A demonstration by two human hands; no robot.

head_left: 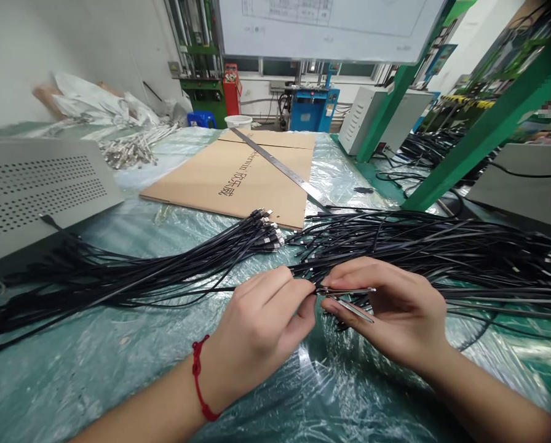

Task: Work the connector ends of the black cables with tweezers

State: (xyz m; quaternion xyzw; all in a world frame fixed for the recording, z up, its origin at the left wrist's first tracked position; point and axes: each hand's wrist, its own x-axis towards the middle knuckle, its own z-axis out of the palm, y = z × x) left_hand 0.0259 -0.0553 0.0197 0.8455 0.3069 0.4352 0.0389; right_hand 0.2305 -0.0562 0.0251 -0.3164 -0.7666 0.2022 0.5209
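Observation:
My left hand (266, 326), with a red string bracelet (199, 378) at its wrist, pinches the end of a black cable just left of centre. My right hand (390, 307) holds small metal tweezers (356, 309) between thumb and fingers, their tips meeting the cable end at my left fingertips. The exact contact is too small to make out. Behind my left hand lies a bundle of black cables (187, 258) with metal USB plugs (273, 235). A larger pile of black cables (409, 240) spreads behind and beside my right hand.
Clear plastic film covers the green table (132, 381). Beyond the cables lie a flat cardboard sheet (266, 178) and a long steel ruler (280, 166). A perforated grey box (40, 184) stands left; a green post (478, 135) slants up at the right.

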